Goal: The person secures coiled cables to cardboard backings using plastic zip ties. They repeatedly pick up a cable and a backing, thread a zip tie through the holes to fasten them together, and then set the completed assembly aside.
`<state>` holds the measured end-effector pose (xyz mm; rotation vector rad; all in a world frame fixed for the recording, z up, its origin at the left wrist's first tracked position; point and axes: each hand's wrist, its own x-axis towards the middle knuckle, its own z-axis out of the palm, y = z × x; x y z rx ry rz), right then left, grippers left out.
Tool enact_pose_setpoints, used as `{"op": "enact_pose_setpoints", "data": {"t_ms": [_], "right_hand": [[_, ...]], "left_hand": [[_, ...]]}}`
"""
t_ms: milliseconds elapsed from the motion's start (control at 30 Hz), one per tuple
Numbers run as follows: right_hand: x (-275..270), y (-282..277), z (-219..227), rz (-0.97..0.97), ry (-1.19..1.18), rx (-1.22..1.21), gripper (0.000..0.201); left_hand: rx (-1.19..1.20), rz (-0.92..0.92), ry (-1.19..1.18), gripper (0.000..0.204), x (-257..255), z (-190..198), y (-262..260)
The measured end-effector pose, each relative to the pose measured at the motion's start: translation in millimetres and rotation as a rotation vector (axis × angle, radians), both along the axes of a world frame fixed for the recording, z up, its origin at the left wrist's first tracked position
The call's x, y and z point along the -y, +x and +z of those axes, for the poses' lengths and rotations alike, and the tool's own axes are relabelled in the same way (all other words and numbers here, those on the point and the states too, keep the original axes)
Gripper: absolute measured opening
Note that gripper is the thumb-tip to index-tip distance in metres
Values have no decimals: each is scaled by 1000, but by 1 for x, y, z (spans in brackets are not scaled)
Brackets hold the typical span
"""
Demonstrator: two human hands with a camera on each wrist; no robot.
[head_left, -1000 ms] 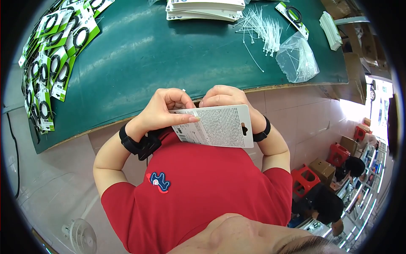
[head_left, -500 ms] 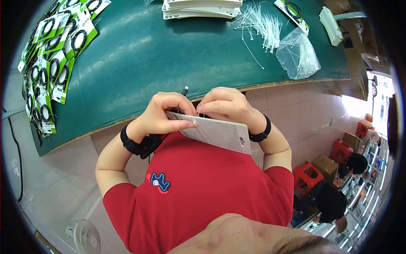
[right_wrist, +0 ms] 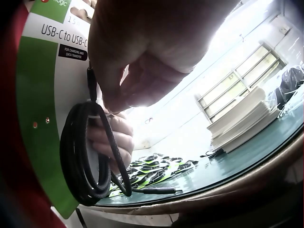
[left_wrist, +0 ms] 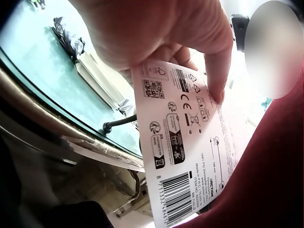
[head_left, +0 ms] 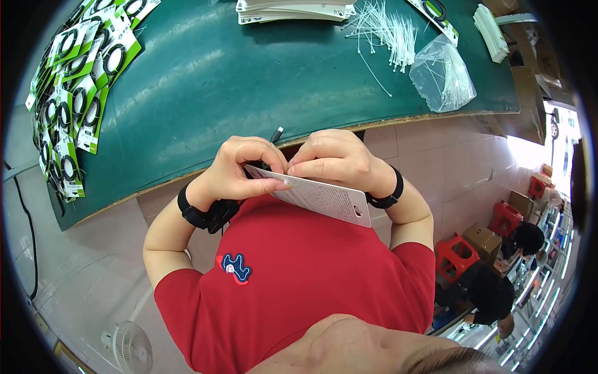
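Note:
Between my two hands is a printed packaging card (head_left: 324,198), its text side tilted up in the head view. My left hand (head_left: 246,167) grips its left end, the thumb on the printed back and the fingers round the other side. A coiled black USB-C cable (right_wrist: 76,156) lies against the green-and-white front in the right wrist view. One cable end (head_left: 277,133) sticks out past the left fingers. My right hand (head_left: 339,161) has thumb and fingertips pinched together at the coil, where a thin white cable tie (right_wrist: 93,116) shows; its tail is hidden by the fingers.
Finished cards with cables (head_left: 75,106) are heaped on the green table's (head_left: 205,93) left. A stack of cards (head_left: 293,11), loose white ties (head_left: 389,37) and a plastic bag of ties (head_left: 443,78) lie towards the back and right. Other people (head_left: 486,293) sit at lower right.
The card has tipped from facing up to a steeper slant. The cable end has come into view above the left hand. My right fingers have closed in on the coil.

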<state>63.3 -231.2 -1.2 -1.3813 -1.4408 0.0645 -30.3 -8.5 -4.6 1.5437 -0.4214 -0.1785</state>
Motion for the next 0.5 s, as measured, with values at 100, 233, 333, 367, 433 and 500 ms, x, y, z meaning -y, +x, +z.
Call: {"op": "enact_pose_setpoints", "data": {"t_ms": [100,233,333,367,433,500], "right_hand": [[0,2,-1,-4,2,21,17],[0,2,-3,-49,4,57,18],[1,0,-4,-88,7,49,19],[1,-1,-1,-70,12,56,20],[2,-3,4,-36,20,68,21],[3,-3,8,-23,20,108,21]], "left_hand": [[-8,1,-7,13,1,-1,0],[52,9,-26,14,3,3,-2],[401,15,39,16,6,7,-4],[395,13,42,16,6,9,-5],[548,1,141,17,5,13,-6],[615,-8,190,17,5,16,-10]]}}
